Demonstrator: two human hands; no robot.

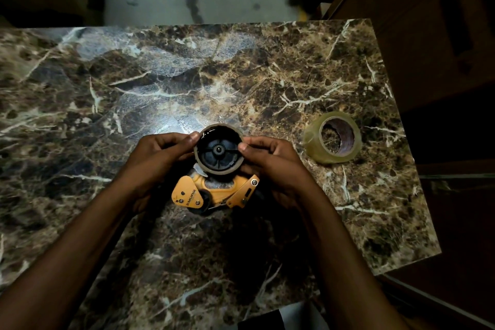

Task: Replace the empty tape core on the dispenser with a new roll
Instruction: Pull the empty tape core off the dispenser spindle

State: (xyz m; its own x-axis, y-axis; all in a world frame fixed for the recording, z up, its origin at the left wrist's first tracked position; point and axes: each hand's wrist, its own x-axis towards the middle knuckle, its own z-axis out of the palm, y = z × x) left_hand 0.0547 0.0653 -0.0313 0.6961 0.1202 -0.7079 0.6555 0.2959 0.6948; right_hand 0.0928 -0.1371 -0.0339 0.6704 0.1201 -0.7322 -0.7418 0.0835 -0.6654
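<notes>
Both hands meet over the marble-patterned table [107, 88]: the left hand [158, 158] and right hand [270, 161] pinch opposite rims of the brown cardboard tape core [199, 166], seated on the black hub of the orange tape dispenser [214, 193]. The core looks light, stiff, easily crushed. The clear new tape roll [312, 139] waits near the right edge, open tabletop between.

hands: 2 [158, 158] [273, 166] | dispenser: 1 [214, 193] | empty core: 1 [218, 173] | tape roll: 1 [332, 140]
</notes>
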